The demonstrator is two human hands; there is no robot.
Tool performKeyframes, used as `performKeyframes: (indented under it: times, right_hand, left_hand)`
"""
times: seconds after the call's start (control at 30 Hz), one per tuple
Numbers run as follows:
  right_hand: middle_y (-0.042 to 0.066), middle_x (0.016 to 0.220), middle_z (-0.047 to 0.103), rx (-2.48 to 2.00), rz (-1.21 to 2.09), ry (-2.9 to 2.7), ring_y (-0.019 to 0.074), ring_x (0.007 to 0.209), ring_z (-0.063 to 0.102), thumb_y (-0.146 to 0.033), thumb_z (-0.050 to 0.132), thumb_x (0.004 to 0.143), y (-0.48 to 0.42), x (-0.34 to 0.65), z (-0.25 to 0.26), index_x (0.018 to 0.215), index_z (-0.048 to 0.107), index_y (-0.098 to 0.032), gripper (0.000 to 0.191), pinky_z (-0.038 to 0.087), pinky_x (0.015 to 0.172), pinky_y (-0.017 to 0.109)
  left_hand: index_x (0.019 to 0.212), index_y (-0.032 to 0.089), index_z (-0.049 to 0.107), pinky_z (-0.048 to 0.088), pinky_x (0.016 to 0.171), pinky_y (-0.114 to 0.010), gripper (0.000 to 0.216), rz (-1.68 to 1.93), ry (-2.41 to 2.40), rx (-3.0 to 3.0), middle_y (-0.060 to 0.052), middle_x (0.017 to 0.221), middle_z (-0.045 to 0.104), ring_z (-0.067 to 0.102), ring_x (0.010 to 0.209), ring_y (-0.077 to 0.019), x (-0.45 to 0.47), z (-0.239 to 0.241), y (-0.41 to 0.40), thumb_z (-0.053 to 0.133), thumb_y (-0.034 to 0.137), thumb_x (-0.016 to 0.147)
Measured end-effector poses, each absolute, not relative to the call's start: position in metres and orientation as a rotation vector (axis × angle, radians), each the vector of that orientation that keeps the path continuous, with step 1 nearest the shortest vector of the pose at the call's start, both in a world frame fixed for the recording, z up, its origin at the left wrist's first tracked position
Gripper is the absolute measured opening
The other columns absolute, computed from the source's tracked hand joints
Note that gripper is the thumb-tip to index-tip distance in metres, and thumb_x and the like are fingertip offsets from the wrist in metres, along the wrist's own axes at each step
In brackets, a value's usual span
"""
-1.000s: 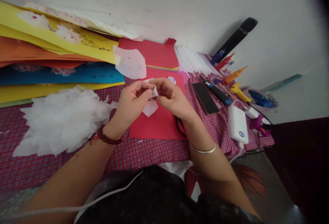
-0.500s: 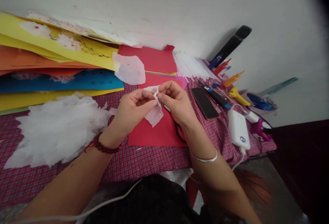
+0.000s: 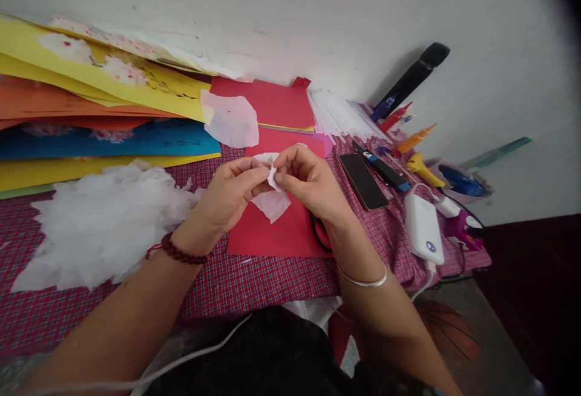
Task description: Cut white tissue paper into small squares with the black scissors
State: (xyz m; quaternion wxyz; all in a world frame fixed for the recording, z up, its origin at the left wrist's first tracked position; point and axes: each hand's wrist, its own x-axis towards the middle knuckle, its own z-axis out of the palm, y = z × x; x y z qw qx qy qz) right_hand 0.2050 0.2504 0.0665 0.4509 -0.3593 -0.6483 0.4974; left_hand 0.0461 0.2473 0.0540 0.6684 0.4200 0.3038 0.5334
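Both hands pinch one small piece of white tissue paper [image 3: 273, 178] between thumbs and fingertips. My left hand [image 3: 233, 190], with a dark red bead bracelet at the wrist, grips it from the left. My right hand [image 3: 311, 181], above a silver bangle, holds it from the right. Beneath them another thin white sheet [image 3: 272, 207] lies over a red paper sheet [image 3: 276, 238]. Black scissor handles [image 3: 321, 234] show partly under my right wrist. A large heap of white tissue pieces [image 3: 104, 220] lies left of my left hand.
Stacked coloured papers [image 3: 91, 138] with flower pictures lie at the left back. A single tissue sheet [image 3: 231, 120] sits beside red card. To the right are a phone [image 3: 364, 181], a black cutter [image 3: 384, 169], white sticks [image 3: 340, 114], paint tubes [image 3: 415, 138] and a power bank [image 3: 423, 226].
My left thumb and fingers have shifted their pinch on the tissue, and the held piece now looks more gathered. The view has moved slightly.
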Motion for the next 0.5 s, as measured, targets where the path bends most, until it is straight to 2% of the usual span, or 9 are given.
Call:
performKeyframes:
  times: [0.13, 0.3, 0.5]
  right_hand:
    - [-0.004, 0.076, 0.054, -0.898, 1.217, -1.644, 0.0107, 0.067, 0.048, -0.025, 0.066, 0.080, 0.2488, 0.2062, 0.0694, 0.091, 0.058, -0.023, 0.013, 0.040, 0.061, 0.027]
    - [-0.003, 0.078, 0.058, -0.848, 1.242, -1.648, 0.0108, 0.069, 0.052, -0.025, 0.068, 0.081, 0.2488, 0.2060, 0.0700, 0.090, 0.058, -0.022, 0.013, 0.043, 0.063, 0.026]
    - [-0.001, 0.082, 0.062, -0.826, 1.341, -1.610, 0.0131, 0.076, 0.059, -0.042, 0.067, 0.090, 0.2489, 0.2082, 0.0675, 0.095, 0.062, -0.022, 0.021, 0.050, 0.074, 0.030]
  left_hand:
    - [0.057, 0.019, 0.056, 0.048, 0.054, -0.024, 0.014, 1.191, 0.714, 0.985, 0.002, 0.064, 0.057, 0.053, 0.057, -0.0088, 0.0459, 0.0580, 0.2461, 0.069, 0.019, 0.063]
    - [0.059, 0.019, 0.059, 0.047, 0.055, -0.024, 0.010, 1.174, 0.764, 1.029, 0.002, 0.061, 0.056, 0.053, 0.057, -0.0091, 0.0461, 0.0596, 0.2441, 0.067, 0.020, 0.064]
    - [0.059, 0.021, 0.064, 0.043, 0.050, -0.025, 0.011, 1.188, 0.810, 1.063, 0.001, 0.059, 0.057, 0.049, 0.052, -0.0097, 0.0448, 0.0573, 0.2431, 0.067, 0.020, 0.070]
